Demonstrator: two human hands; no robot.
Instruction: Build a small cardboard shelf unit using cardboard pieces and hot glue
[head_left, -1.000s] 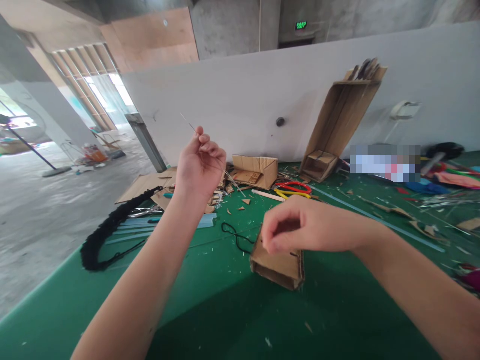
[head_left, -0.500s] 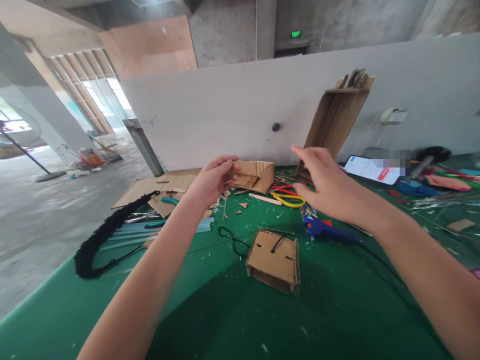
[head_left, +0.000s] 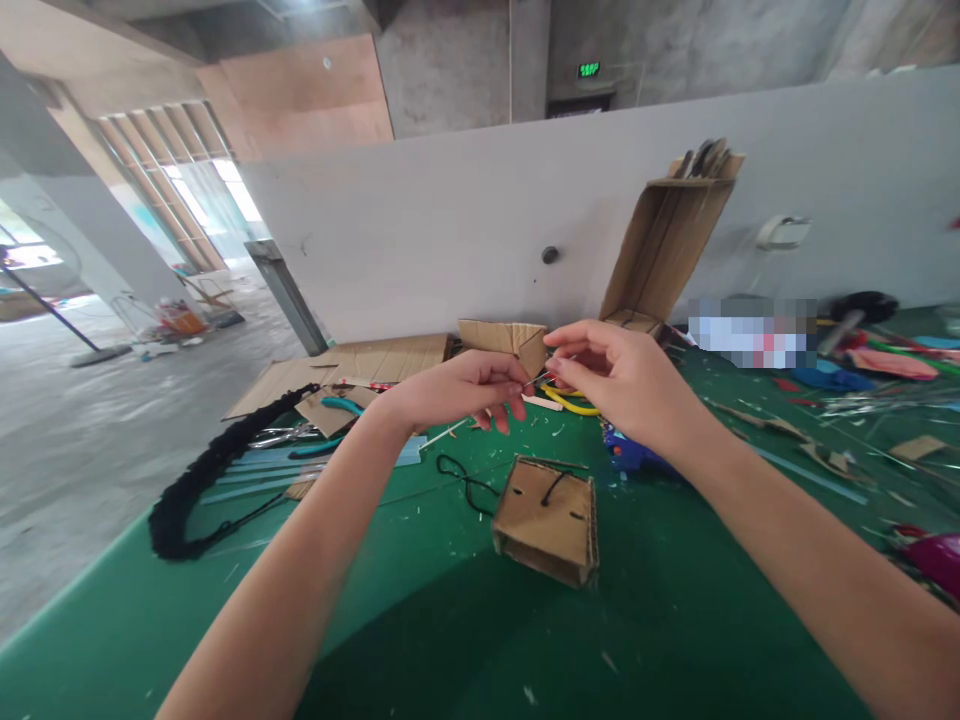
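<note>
My left hand [head_left: 480, 388] is closed, its fingertips pinching a thin pale stick [head_left: 446, 434] that slants down to the left beneath the hand. My right hand [head_left: 611, 372] has its thumb and forefinger together at the stick's upper end, close to the left fingertips. What exactly the stick is made of is too small to tell. Below both hands a small cardboard box [head_left: 544, 515] lies on the green table, with slots in its top and a black cord [head_left: 469, 483] coming out on its left. A blue glue gun [head_left: 634, 452] is partly hidden under my right hand.
Yellow-handled scissors [head_left: 574, 402] lie behind the hands. A tall cardboard holder [head_left: 667, 245] leans by the white wall. At left are a black fuzzy strip [head_left: 199, 470], teal-handled pliers [head_left: 341, 404], blue strips [head_left: 255, 470] and cardboard sheets [head_left: 382, 358]. A phone [head_left: 750, 335] lies right.
Both hands have come together above the table, the right moving left and down, the left moving right. A thin stick now shows between their fingers. The cardboard box has stayed put.
</note>
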